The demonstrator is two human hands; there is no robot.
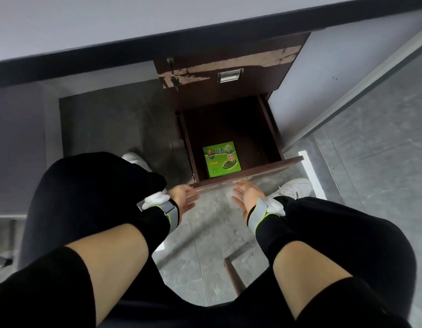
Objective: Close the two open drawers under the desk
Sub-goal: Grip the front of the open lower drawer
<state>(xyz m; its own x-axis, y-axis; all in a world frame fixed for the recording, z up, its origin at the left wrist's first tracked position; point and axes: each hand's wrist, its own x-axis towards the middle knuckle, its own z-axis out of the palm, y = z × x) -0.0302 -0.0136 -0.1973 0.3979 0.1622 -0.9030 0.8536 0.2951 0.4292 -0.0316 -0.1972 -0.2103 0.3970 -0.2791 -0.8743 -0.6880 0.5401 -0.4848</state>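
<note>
A dark brown drawer unit stands under the desk. Its bottom drawer is pulled far out, with a green box lying inside near the front. Above it sits another drawer front with peeling veneer and a metal recessed handle; it sticks out only slightly. My left hand is open, fingers against the left end of the bottom drawer's front panel. My right hand is open too, fingertips touching the same panel near its middle. Both wrists wear grey straps.
My knees in black trousers fill the foreground, and white shoes rest on the grey tiled floor. A wooden chair leg stands between my legs. A glass partition with a metal frame runs along the right.
</note>
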